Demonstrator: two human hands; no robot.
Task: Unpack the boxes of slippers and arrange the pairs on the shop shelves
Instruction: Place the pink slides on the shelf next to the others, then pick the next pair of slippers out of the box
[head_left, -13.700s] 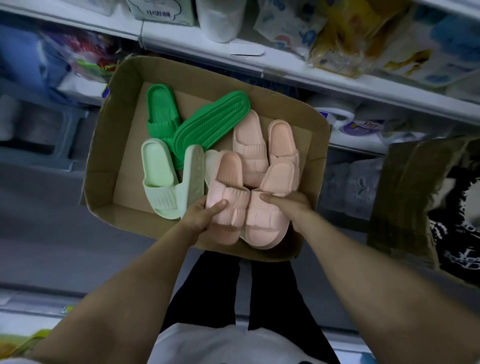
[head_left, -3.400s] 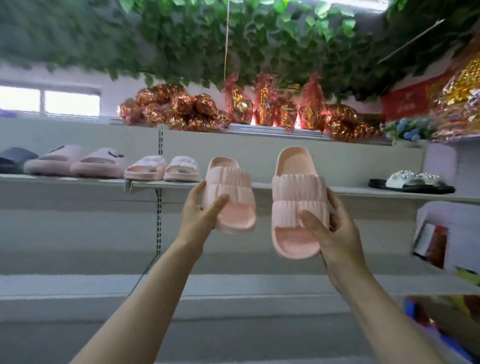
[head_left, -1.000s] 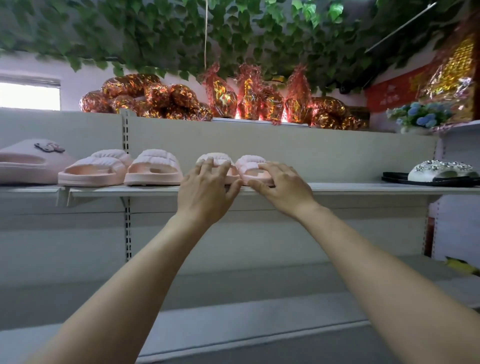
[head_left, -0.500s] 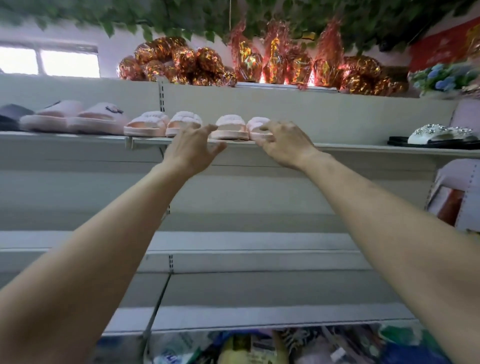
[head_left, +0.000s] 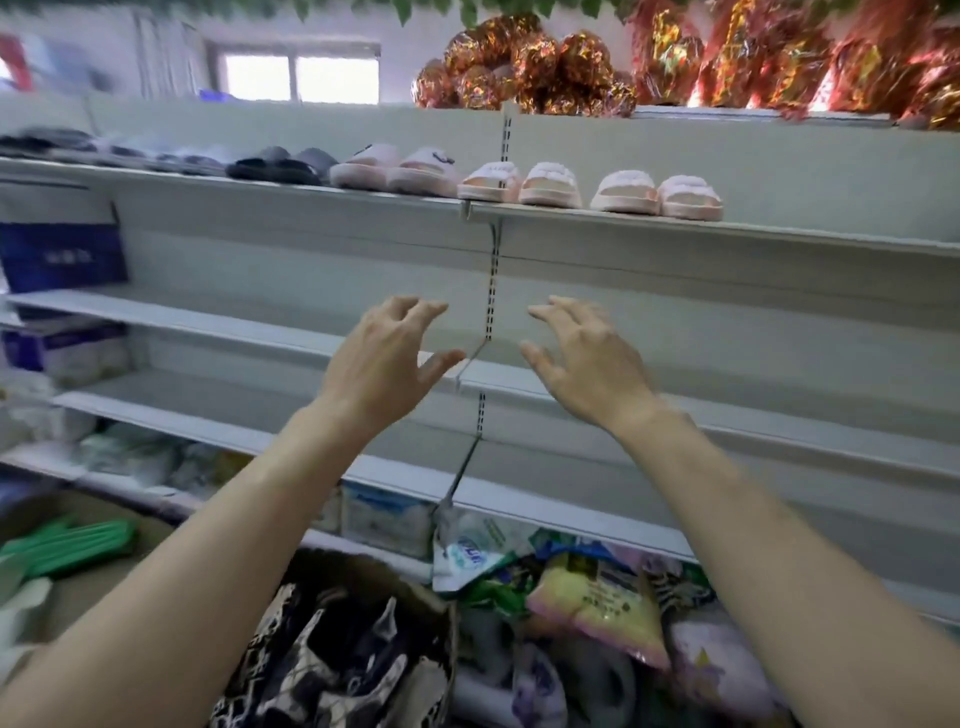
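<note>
A pair of pink ribbed slippers (head_left: 655, 194) stands side by side on the top shelf (head_left: 779, 236), last in a row of pairs: another pink pair (head_left: 519, 183), a pale pink pair (head_left: 395, 170) and a dark pair (head_left: 280, 165). My left hand (head_left: 387, 358) and my right hand (head_left: 584, 356) hover in the air well below that shelf, fingers spread and loosely bent, holding nothing. A cardboard box (head_left: 67, 587) at the lower left holds a green slipper (head_left: 72, 545).
Two bare white shelves (head_left: 779, 431) run below the top one. Foil-wrapped red and gold bundles (head_left: 530, 73) sit above. Packaged goods (head_left: 592, 603) fill the bottom shelf. A box of patterned black-and-white items (head_left: 343, 660) stands at the bottom centre; blue packs (head_left: 62, 254) at left.
Both hands have let go of the pink pair and dropped away from the top shelf. The view has swung left and down, showing the boxes below.
</note>
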